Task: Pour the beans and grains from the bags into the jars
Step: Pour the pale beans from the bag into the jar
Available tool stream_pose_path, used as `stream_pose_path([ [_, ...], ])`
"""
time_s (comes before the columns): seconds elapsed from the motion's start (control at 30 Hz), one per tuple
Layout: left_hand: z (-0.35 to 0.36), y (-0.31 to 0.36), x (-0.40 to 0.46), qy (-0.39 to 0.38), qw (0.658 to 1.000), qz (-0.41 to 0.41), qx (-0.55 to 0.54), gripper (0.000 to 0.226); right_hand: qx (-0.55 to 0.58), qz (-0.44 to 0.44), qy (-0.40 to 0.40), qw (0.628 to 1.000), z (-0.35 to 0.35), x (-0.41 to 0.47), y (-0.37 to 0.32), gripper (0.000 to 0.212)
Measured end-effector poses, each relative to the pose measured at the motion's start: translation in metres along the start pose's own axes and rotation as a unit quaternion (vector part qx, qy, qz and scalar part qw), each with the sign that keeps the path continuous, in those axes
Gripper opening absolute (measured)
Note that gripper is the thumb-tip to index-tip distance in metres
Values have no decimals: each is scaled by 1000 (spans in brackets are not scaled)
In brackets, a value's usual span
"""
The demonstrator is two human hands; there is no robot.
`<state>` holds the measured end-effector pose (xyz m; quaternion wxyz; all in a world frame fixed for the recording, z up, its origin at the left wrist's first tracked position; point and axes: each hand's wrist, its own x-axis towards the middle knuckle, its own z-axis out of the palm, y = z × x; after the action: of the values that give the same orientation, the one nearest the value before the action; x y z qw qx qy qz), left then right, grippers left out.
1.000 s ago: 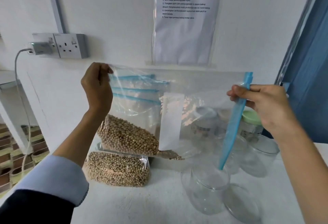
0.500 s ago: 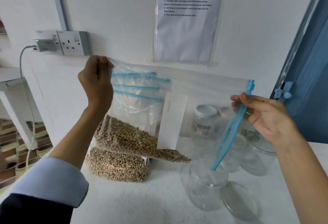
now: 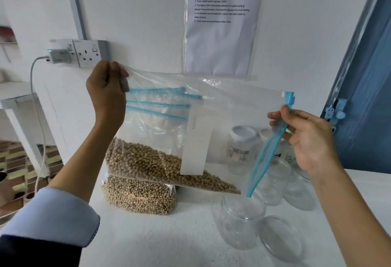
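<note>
Pinching the zip bag (image 3: 169,139), both the left hand (image 3: 106,89) and right hand (image 3: 306,137) have tipped beans (image 3: 165,167) farther toward the open jar (image 3: 241,222)

Left hand (image 3: 106,93) raised, fingers pinched together; right hand (image 3: 304,137) lower, thumb and fingers curled in a pinch

One head-worn wide-angle camera is looking forward and slightly down from the person's eye height, facing a white wall (image 3: 137,12) close ahead. It is sitting near enough that both forearms are reaching in from the bottom corners and the white tabletop (image 3: 169,241) is filling the lower frame. No second view is sharing the scene
</note>
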<state>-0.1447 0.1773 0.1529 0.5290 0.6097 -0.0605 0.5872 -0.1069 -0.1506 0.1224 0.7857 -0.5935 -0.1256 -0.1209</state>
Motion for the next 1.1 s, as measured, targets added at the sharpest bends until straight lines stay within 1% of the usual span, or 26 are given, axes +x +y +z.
stream_pose_path([
  [0.03,-1,2,0,-5,1000,-19,-8,35,-11,-12,6,1000,-1,-1,2,19],
  [0.1,-1,3,-1,-8,998,-53,-25,37,-66,-63,17,996,-2,-3,5,15],
  [0.17,-1,3,-3,0,996,-80,-35,38,-115,-108,10,987,-3,-5,9,12],
  [0.3,2,4,-5,16,988,-135,-70,38,-174,-139,-4,975,-5,-4,12,20],
  [0.37,1,5,-5,19,986,-147,-80,38,-155,-117,-9,981,-6,-3,10,23],
  [0.43,-1,6,-7,0,989,-132,-75,42,-71,-50,-32,996,-8,-2,9,25],
  [0.5,-2,7,-7,-14,993,-110,-37,44,5,8,-72,997,-12,1,8,32],
  [0.57,-2,7,-5,-1,994,-109,-12,45,33,26,-111,993,-16,3,8,50],
  [0.6,-2,6,-4,8,994,-111,-8,44,23,20,-119,992,-17,4,7,56],
  [0.63,-1,6,-3,15,994,-111,-6,43,4,6,-119,993,-18,4,7,58],
  [0.67,-1,5,-2,21,994,-111,-5,43,-19,-9,-108,994,-17,4,7,53],
  [0.73,1,4,-3,32,993,-109,-7,42,-32,-27,-69,997,-12,1,6,35],
  [0.9,4,9,-5,58,992,-109,-29,43,-33,-18,-10,999,-2,-5,8,2],
  [0.93,4,11,-5,64,992,-107,-34,44,-36,-18,1,999,-2,-5,7,4],
  [1.1,9,22,-5,95,990,-94,-43,43,-33,-7,7,999,1,-4,-1,9],
])
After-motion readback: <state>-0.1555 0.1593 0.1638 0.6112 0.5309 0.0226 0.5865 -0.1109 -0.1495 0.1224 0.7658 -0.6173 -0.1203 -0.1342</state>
